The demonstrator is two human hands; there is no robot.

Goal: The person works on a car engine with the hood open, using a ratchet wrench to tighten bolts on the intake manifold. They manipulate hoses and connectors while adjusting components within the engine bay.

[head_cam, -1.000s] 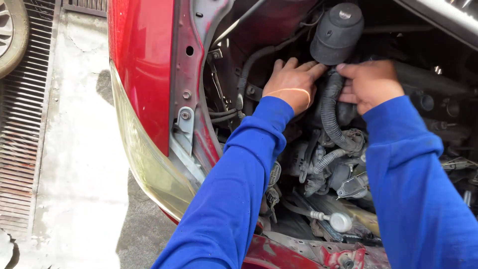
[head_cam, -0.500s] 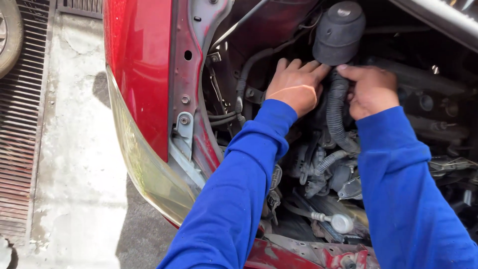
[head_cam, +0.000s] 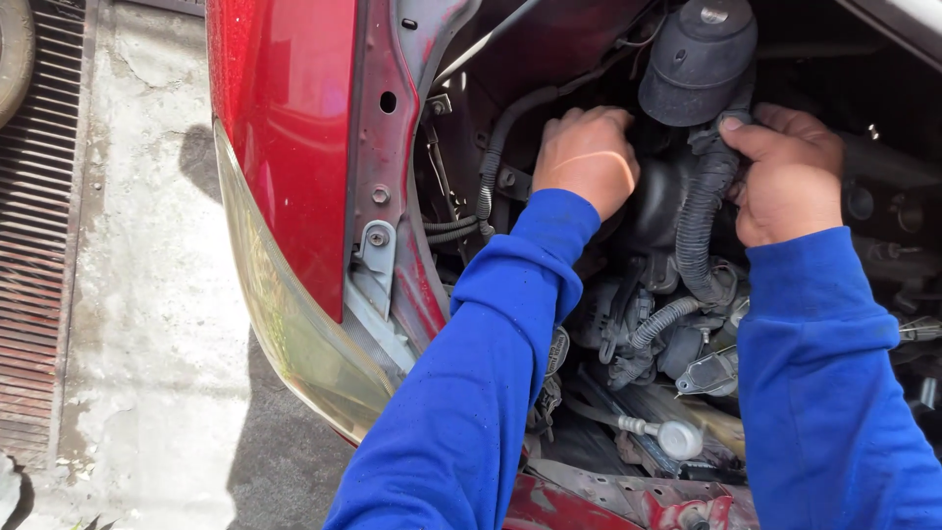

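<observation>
I look down into the open engine bay of a red car [head_cam: 285,137]. My left hand [head_cam: 586,157] reaches deep beside a dark round engine part [head_cam: 655,201], fingers curled out of sight behind it. My right hand [head_cam: 785,172] grips a black corrugated hose [head_cam: 699,221] that runs down from a black cylindrical cap [head_cam: 697,59]; the thumb presses the hose's upper end. Both arms wear blue sleeves.
A clear headlight lens [head_cam: 294,334] edges the red fender. Wires, brackets and a silver fitting [head_cam: 677,437] crowd the bay below my arms. Left lie concrete ground [head_cam: 147,294] and a metal drain grate [head_cam: 34,245].
Both hands stay on the same parts. The view has drifted slightly, and my left hand has pushed a little deeper, with its fingers more curled.
</observation>
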